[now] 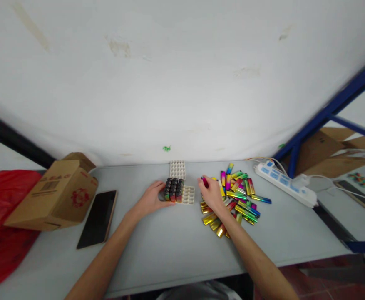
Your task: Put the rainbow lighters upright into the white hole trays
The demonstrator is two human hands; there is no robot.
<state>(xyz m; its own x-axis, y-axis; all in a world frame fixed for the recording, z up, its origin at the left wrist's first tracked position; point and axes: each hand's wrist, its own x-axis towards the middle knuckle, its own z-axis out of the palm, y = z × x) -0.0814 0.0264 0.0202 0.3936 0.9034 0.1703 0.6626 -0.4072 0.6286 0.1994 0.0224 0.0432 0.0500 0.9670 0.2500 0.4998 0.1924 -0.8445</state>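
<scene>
— What is held by the left hand (pixel 152 198)?
— The black-topped tubes (pixel 174 189), stood upright in a pale tray (pixel 188 195) on the worktop (pixel 170 250), are clasped at their left end by its fingers.
— And by the right hand (pixel 211 192)?
— A purple tube (pixel 205 182) is pinched in its closed fingers, between the tray and the heap of shiny tubes (pixel 244 211) strewn on the right.

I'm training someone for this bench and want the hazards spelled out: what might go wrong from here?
The right hand, holding a purple cylinder, is close to a loose pile of shiny multicoloured cylinders, so a brush might send some rolling. The upright black-topped cylinders cupped by the left hand, beside bare cream tray sockets, could tip if jostled.
</scene>
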